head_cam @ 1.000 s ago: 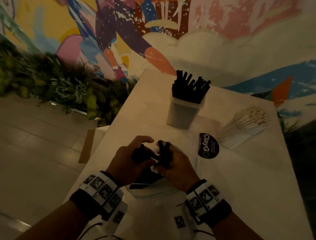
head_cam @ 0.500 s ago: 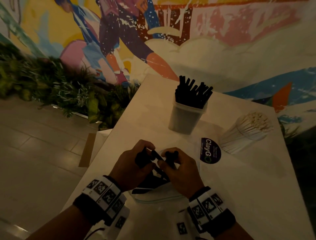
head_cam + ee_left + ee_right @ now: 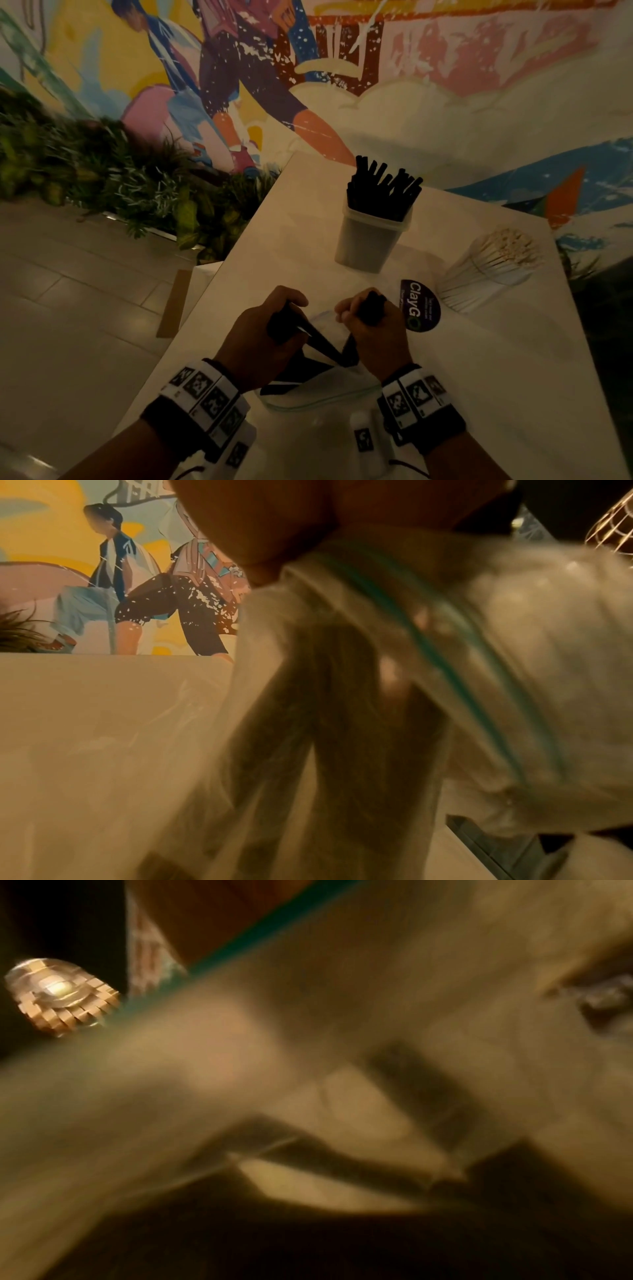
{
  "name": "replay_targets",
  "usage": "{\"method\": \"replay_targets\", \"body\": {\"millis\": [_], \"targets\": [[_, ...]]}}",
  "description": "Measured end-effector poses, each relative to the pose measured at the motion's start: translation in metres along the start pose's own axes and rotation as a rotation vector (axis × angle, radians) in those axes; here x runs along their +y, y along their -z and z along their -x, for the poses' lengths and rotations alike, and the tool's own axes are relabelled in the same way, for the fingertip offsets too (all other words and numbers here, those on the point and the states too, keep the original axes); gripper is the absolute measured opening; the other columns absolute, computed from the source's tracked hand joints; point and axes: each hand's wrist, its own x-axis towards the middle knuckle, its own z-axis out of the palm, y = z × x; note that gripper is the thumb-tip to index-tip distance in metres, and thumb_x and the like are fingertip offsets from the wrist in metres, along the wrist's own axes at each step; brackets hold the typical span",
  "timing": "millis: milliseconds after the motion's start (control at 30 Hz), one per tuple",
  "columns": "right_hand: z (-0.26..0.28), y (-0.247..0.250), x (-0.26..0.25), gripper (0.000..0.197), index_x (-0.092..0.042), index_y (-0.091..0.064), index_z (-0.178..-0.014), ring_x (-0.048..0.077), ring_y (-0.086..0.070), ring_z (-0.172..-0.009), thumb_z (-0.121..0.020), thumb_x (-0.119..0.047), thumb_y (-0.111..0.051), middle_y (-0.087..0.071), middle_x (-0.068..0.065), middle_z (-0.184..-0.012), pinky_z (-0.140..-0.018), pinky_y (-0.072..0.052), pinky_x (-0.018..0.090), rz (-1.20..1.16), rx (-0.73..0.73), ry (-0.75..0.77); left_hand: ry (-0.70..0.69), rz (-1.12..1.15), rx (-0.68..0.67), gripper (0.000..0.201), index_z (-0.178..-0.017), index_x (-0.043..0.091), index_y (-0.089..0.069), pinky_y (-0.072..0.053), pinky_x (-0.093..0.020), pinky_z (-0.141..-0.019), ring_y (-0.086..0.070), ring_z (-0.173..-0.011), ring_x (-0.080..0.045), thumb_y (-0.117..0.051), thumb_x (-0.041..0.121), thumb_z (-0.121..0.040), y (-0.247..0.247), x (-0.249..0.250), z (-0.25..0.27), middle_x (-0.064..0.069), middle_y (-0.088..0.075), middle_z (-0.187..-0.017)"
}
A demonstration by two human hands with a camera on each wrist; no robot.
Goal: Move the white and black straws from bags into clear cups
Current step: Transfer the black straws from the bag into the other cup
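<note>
hands apart now: left hand (image 3: 263, 339), right hand (image 3: 371, 334) each grip black straws (image 3: 320, 342).

Both wrist views are smeared by blur: the clear bag (image 3: 394, 696) fills them, and the black straws (image 3: 342, 737) inside show only as dark streaks. In the head view the fingertips of the left hand (image 3: 263, 339) and right hand (image 3: 371, 337) are hidden behind the straws they grip.

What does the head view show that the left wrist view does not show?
Only the head view shows both hands, the left hand and right hand, each holding black straws, plus the cup of black straws, the white straws and the round sticker. Only the left wrist view shows the bag's green zip line close up. Both show the clear bag, the table and the mural.
</note>
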Motion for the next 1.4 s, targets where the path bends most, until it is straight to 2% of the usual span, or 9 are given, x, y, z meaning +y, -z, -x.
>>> {"method": "replay_targets", "body": {"millis": [100, 300, 400, 567, 667, 833, 1033, 1200, 1400], "targets": [[-0.004, 0.006, -0.008, 0.036, -0.033, -0.058, -0.062, 0.028, -0.064, -0.08, -0.076, 0.001, -0.058, -0.068, 0.006, -0.075, -0.082, -0.055, 0.04, -0.068, 0.001, 0.027, 0.003, 0.016, 0.003, 0.045, -0.104, 0.043, -0.044, -0.054, -0.036, -0.071, -0.065, -0.077, -0.007, -0.067, 0.018, -0.074, 0.0, -0.001, -0.001, 0.017, -0.066, -0.093], [0.002, 0.009, 0.02, 0.036, -0.012, -0.053, -0.066, 0.022, -0.065, -0.075, -0.077, 0.022, -0.053, -0.063, 0.017, -0.074, -0.079, -0.049, 0.039, -0.076, -0.038, -0.139, 0.011, -0.007, 0.011, 0.046, -0.104, 0.043, -0.043, -0.054, -0.038, -0.066, -0.064, -0.07, -0.01, -0.068, 0.02, -0.073, -0.002, 0.002, 0.001, 0.011, -0.064, -0.09], [0.001, 0.011, 0.007, 0.035, -0.026, -0.058, -0.058, 0.023, -0.064, -0.074, -0.068, 0.008, -0.056, -0.065, 0.011, -0.07, -0.076, -0.051, 0.034, -0.161, -0.056, -0.123, 0.019, -0.006, 0.006, 0.043, -0.104, 0.043, -0.043, -0.054, -0.04, -0.066, -0.064, -0.07, -0.011, -0.066, 0.024, -0.073, -0.001, 0.003, 0.0, 0.01, -0.064, -0.087], [-0.021, 0.026, -0.066, 0.035, -0.023, -0.052, -0.055, 0.024, -0.062, -0.067, -0.062, 0.012, -0.054, -0.065, 0.009, -0.067, -0.069, -0.054, 0.029, -0.298, -0.066, 0.06, 0.036, -0.024, 0.003, 0.047, -0.103, 0.042, -0.045, -0.055, -0.039, -0.067, -0.064, -0.071, -0.01, -0.072, 0.014, -0.076, 0.0, 0.0, 0.001, 0.011, -0.065, -0.084], [-0.041, 0.047, -0.127, 0.036, -0.02, -0.05, -0.061, 0.026, -0.062, -0.068, -0.064, 0.016, -0.055, -0.064, 0.012, -0.069, -0.073, -0.052, 0.029, -0.295, -0.061, 0.246, 0.037, -0.046, 0.022, 0.049, -0.102, 0.042, -0.045, -0.055, -0.035, -0.067, -0.064, -0.072, -0.009, -0.073, 0.013, -0.075, -0.001, -0.002, 0.002, 0.014, -0.064, -0.086], [-0.087, 0.074, -0.191, 0.038, -0.016, -0.044, -0.067, 0.03, -0.06, -0.067, -0.068, 0.021, -0.053, -0.056, 0.017, -0.07, -0.072, -0.051, 0.036, -0.229, 0.106, 0.534, 0.048, -0.044, 0.017, 0.052, -0.1, 0.044, -0.043, -0.054, -0.033, -0.066, -0.063, -0.072, -0.006, -0.075, 0.013, -0.075, 0.0, -0.001, 0.003, 0.019, -0.062, -0.093], [-0.145, 0.074, -0.162, 0.038, -0.017, -0.05, -0.059, 0.021, -0.058, -0.057, -0.066, 0.02, -0.052, -0.062, -0.004, -0.054, -0.067, -0.053, 0.036, -0.25, 0.291, 0.498, 0.083, 0.002, 0.035, 0.038, -0.099, 0.043, -0.044, -0.054, -0.038, -0.066, -0.062, -0.07, -0.009, -0.066, 0.029, -0.071, -0.001, 0.0, 0.006, 0.017, -0.062, -0.093], [-0.168, 0.051, -0.135, 0.04, -0.015, -0.05, -0.061, 0.017, -0.057, -0.054, -0.071, 0.024, -0.049, -0.062, -0.004, -0.052, -0.065, -0.052, 0.035, -0.259, 0.278, 0.41, 0.099, 0.035, 0.038, 0.036, -0.099, 0.039, -0.047, -0.055, -0.037, -0.066, -0.064, -0.071, -0.009, -0.067, 0.026, -0.072, 0.003, -0.001, 0.006, 0.014, -0.063, -0.088], [-0.179, 0.048, -0.13, 0.038, -0.012, -0.048, -0.06, 0.022, -0.057, -0.055, -0.062, 0.026, -0.049, -0.059, 0.001, -0.053, -0.066, -0.053, 0.037, -0.37, 0.29, 0.454, 0.114, 0.016, 0.041, 0.043, -0.099, 0.041, -0.047, -0.055, -0.038, -0.068, -0.064, -0.074, -0.01, -0.072, 0.016, -0.075, 0.002, -0.002, 0.005, 0.014, -0.063, -0.09]]}}
